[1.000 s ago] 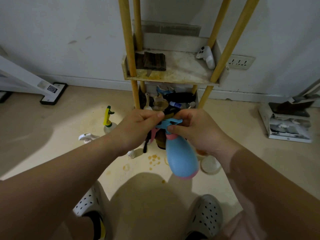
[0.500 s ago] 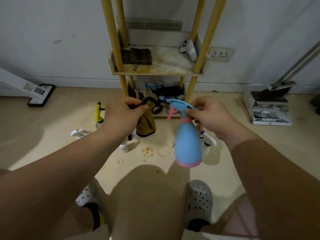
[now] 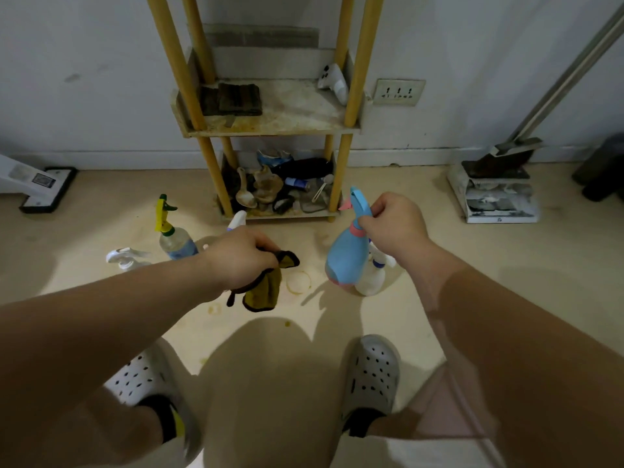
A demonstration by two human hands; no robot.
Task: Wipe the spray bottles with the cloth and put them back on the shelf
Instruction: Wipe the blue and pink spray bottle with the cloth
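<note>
A person stands facing a narrow shelf unit with yellow wooden posts and pale stained boards [image 3: 270,127] set against a white wall, seen from above with both arms stretched forward.

The right hand [image 3: 391,224], in front of the unit's right front post, has its fingers curled round the neck of a light blue plastic spray bottle with a pink collar and pink base [image 3: 344,258]. The bottle hangs tilted in the air, its nozzle pointing up toward the unit.

The left hand [image 3: 236,258], in front of the unit's left front post, grips a bunched olive-yellow cloth with dark edging [image 3: 263,289], which dangles below the fist.

On the floor in front of the unit, partly hidden behind the blue bottle, stands a white plastic spray bottle [image 3: 371,282]. Left of the unit stands a clear spray bottle with a yellow and green trigger head [image 3: 173,239], and further left is a white spray head [image 3: 125,258].

On the unit's middle board lie a dark folded cloth [image 3: 233,99] at the left and a white handheld controller [image 3: 332,81] at the right. The bottom board holds a jumble of small items.
</note>
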